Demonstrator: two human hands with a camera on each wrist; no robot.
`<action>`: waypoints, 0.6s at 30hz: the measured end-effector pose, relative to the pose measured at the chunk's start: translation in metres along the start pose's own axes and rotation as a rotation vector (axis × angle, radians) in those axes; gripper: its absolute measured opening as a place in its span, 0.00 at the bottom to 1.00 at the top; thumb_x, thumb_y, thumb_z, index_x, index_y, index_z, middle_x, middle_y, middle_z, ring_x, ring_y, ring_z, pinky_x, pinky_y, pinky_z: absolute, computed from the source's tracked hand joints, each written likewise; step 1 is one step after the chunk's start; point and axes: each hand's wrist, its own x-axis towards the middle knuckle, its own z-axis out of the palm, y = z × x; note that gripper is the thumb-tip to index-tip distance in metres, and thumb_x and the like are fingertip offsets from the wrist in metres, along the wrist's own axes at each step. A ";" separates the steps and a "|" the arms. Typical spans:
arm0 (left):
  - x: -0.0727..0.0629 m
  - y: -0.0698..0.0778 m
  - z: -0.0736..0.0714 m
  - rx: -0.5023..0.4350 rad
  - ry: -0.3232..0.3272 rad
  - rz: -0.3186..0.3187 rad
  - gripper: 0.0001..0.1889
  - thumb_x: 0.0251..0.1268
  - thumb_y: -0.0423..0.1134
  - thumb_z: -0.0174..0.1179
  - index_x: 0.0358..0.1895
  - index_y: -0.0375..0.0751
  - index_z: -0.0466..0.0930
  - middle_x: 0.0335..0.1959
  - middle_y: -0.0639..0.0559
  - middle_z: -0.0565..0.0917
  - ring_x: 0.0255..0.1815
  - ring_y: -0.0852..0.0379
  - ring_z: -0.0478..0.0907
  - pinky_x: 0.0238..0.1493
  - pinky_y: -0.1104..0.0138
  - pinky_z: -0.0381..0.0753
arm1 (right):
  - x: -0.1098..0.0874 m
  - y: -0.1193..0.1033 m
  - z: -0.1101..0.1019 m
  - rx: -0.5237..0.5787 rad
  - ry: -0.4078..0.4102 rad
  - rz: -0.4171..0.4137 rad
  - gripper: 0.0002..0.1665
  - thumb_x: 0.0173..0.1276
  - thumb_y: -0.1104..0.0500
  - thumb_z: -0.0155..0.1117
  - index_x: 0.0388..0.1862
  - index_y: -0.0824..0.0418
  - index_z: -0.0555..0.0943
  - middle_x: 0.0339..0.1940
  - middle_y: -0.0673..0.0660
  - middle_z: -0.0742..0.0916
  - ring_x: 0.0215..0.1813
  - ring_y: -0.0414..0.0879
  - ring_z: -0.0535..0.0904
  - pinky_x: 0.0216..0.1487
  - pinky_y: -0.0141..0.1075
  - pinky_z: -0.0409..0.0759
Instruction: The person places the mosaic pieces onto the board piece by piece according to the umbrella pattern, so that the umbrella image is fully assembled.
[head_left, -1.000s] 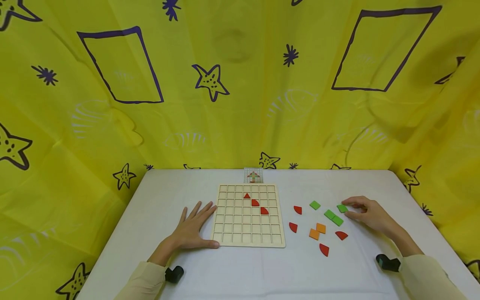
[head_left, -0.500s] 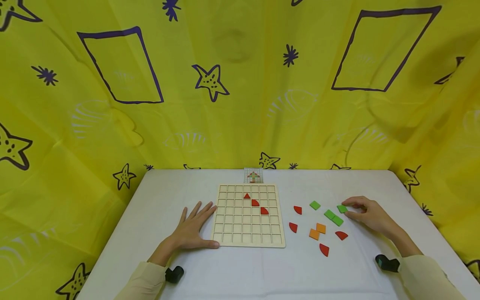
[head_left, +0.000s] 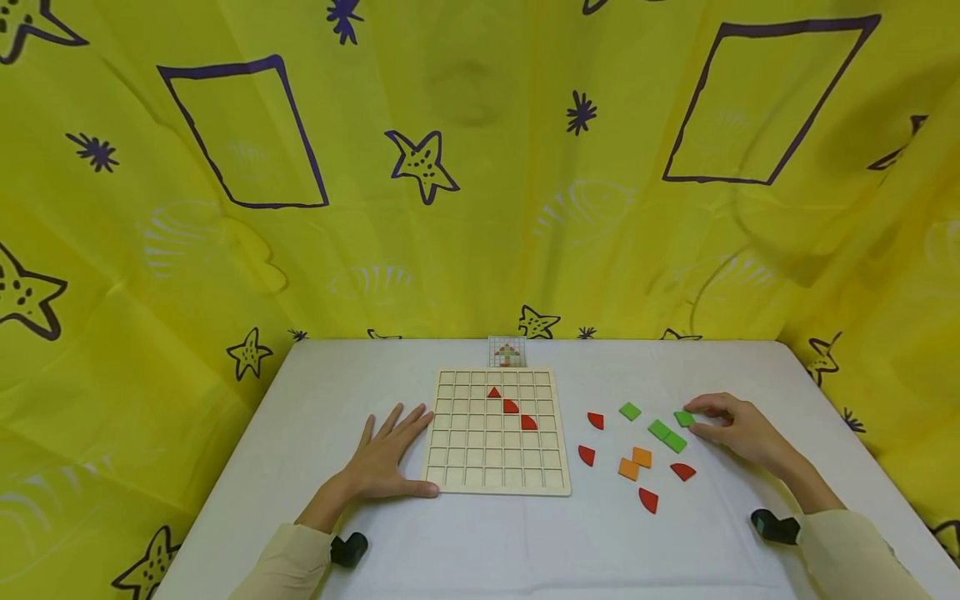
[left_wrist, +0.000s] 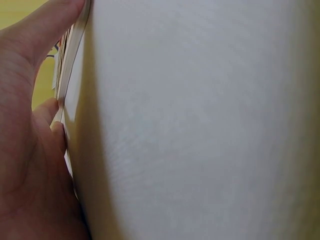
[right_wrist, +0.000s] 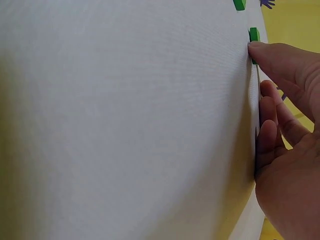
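Observation:
My left hand (head_left: 381, 465) lies spread on the table, with fingertips and thumb against the left and front edges of the pale wooden grid board (head_left: 453, 481). In the board's cells sit a red triangle (head_left: 494, 392) and two red quarter-circle tiles (head_left: 511, 407). At the right, my right hand (head_left: 738, 427) pinches a green square tile (head_left: 683, 418) between thumb and fingers, low at the tabletop. The right wrist view shows the thumb at the green tile (right_wrist: 254, 35), with the other fingers curled behind it. In the left wrist view the thumb (left_wrist: 55, 20) reaches the board's edge (left_wrist: 70, 65).
Between board and right hand lie several loose tiles: green squares (head_left: 659, 429), orange squares (head_left: 628, 469) and red quarter circles (head_left: 648, 500). Behind the board is a small pattern card (head_left: 507, 352). A yellow curtain (head_left: 480, 208) encloses the white table (head_left: 480, 550).

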 end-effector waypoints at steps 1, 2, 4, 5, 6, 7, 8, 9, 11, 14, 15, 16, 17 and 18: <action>0.000 0.000 0.000 -0.002 0.002 0.001 0.63 0.45 0.77 0.69 0.84 0.53 0.53 0.85 0.52 0.51 0.85 0.38 0.37 0.74 0.30 0.29 | 0.000 0.000 0.000 -0.002 -0.003 0.001 0.17 0.70 0.56 0.72 0.55 0.60 0.85 0.58 0.65 0.82 0.54 0.54 0.73 0.47 0.28 0.72; 0.000 0.000 0.000 -0.001 0.002 0.001 0.63 0.45 0.77 0.69 0.84 0.53 0.53 0.85 0.52 0.51 0.85 0.39 0.37 0.74 0.30 0.29 | 0.000 0.000 -0.001 -0.003 -0.005 0.002 0.17 0.70 0.56 0.72 0.55 0.60 0.85 0.58 0.65 0.82 0.54 0.55 0.73 0.47 0.28 0.72; 0.000 -0.001 0.001 -0.003 0.006 0.002 0.63 0.45 0.77 0.69 0.84 0.53 0.53 0.85 0.52 0.51 0.85 0.39 0.37 0.74 0.30 0.29 | 0.001 0.000 -0.001 -0.011 -0.011 0.002 0.16 0.70 0.56 0.72 0.55 0.60 0.85 0.58 0.65 0.82 0.54 0.56 0.74 0.47 0.29 0.73; 0.000 -0.001 0.001 -0.003 0.005 0.000 0.63 0.45 0.77 0.69 0.84 0.53 0.52 0.85 0.52 0.50 0.85 0.39 0.37 0.74 0.31 0.29 | 0.001 0.000 -0.002 -0.013 -0.015 0.003 0.16 0.70 0.56 0.72 0.54 0.60 0.85 0.58 0.65 0.82 0.54 0.56 0.74 0.47 0.30 0.73; 0.000 -0.002 0.002 -0.001 0.007 0.001 0.63 0.45 0.77 0.69 0.84 0.53 0.52 0.85 0.52 0.50 0.85 0.39 0.38 0.74 0.30 0.29 | 0.001 0.000 -0.002 -0.017 -0.015 0.008 0.16 0.70 0.56 0.72 0.54 0.60 0.85 0.57 0.65 0.83 0.54 0.56 0.74 0.46 0.29 0.73; 0.000 -0.002 0.002 -0.001 0.007 -0.001 0.63 0.45 0.76 0.69 0.84 0.53 0.52 0.85 0.52 0.50 0.85 0.39 0.38 0.74 0.31 0.29 | 0.002 0.000 -0.003 -0.019 -0.020 0.010 0.17 0.70 0.55 0.72 0.54 0.60 0.85 0.57 0.65 0.83 0.54 0.57 0.75 0.46 0.29 0.74; 0.000 -0.002 0.002 0.003 0.005 -0.002 0.63 0.45 0.77 0.69 0.84 0.53 0.51 0.85 0.53 0.50 0.85 0.39 0.37 0.74 0.31 0.29 | 0.002 0.000 -0.003 -0.021 -0.025 0.014 0.17 0.70 0.55 0.72 0.54 0.60 0.85 0.57 0.65 0.83 0.54 0.57 0.75 0.46 0.29 0.75; 0.000 -0.002 0.002 0.000 0.005 -0.003 0.63 0.45 0.76 0.69 0.84 0.53 0.52 0.85 0.52 0.50 0.85 0.39 0.37 0.74 0.31 0.29 | 0.003 0.001 -0.004 -0.022 -0.031 0.019 0.18 0.70 0.55 0.72 0.54 0.61 0.85 0.56 0.65 0.83 0.54 0.58 0.76 0.45 0.28 0.75; 0.000 -0.001 0.001 0.004 0.000 -0.009 0.63 0.45 0.77 0.69 0.84 0.53 0.51 0.85 0.53 0.50 0.85 0.40 0.37 0.74 0.31 0.28 | 0.004 0.000 -0.006 -0.020 -0.041 0.031 0.19 0.69 0.55 0.73 0.55 0.62 0.85 0.55 0.65 0.84 0.53 0.59 0.77 0.44 0.28 0.77; 0.000 0.000 0.000 0.004 -0.009 -0.015 0.63 0.46 0.77 0.68 0.84 0.53 0.52 0.85 0.53 0.50 0.85 0.40 0.36 0.74 0.31 0.27 | 0.006 -0.001 -0.010 -0.015 -0.061 0.041 0.20 0.69 0.55 0.73 0.56 0.64 0.84 0.54 0.66 0.85 0.53 0.60 0.79 0.42 0.29 0.79; 0.000 0.001 0.000 0.005 -0.010 -0.017 0.63 0.46 0.77 0.69 0.84 0.53 0.52 0.85 0.52 0.50 0.85 0.40 0.36 0.74 0.31 0.28 | 0.006 -0.002 -0.011 -0.011 -0.065 0.044 0.21 0.70 0.55 0.72 0.56 0.65 0.84 0.54 0.67 0.85 0.52 0.61 0.80 0.42 0.30 0.80; 0.000 0.001 0.000 0.007 -0.012 -0.018 0.63 0.46 0.77 0.69 0.84 0.53 0.52 0.85 0.52 0.50 0.85 0.40 0.36 0.75 0.31 0.28 | 0.007 -0.003 -0.012 -0.006 -0.068 0.046 0.21 0.70 0.55 0.72 0.56 0.65 0.84 0.54 0.67 0.85 0.52 0.60 0.80 0.41 0.31 0.81; 0.000 0.001 0.000 0.009 -0.013 -0.018 0.63 0.46 0.77 0.69 0.84 0.53 0.52 0.85 0.52 0.50 0.85 0.40 0.36 0.75 0.31 0.28 | 0.007 -0.004 -0.013 0.001 -0.072 0.047 0.21 0.70 0.55 0.72 0.56 0.65 0.83 0.53 0.67 0.85 0.51 0.60 0.80 0.40 0.32 0.81; 0.000 0.001 0.000 0.006 -0.007 -0.015 0.63 0.46 0.76 0.69 0.84 0.52 0.53 0.85 0.51 0.51 0.85 0.39 0.37 0.74 0.31 0.28 | 0.008 -0.005 -0.013 0.011 -0.074 0.050 0.21 0.70 0.55 0.72 0.56 0.65 0.83 0.53 0.67 0.85 0.50 0.60 0.81 0.39 0.33 0.82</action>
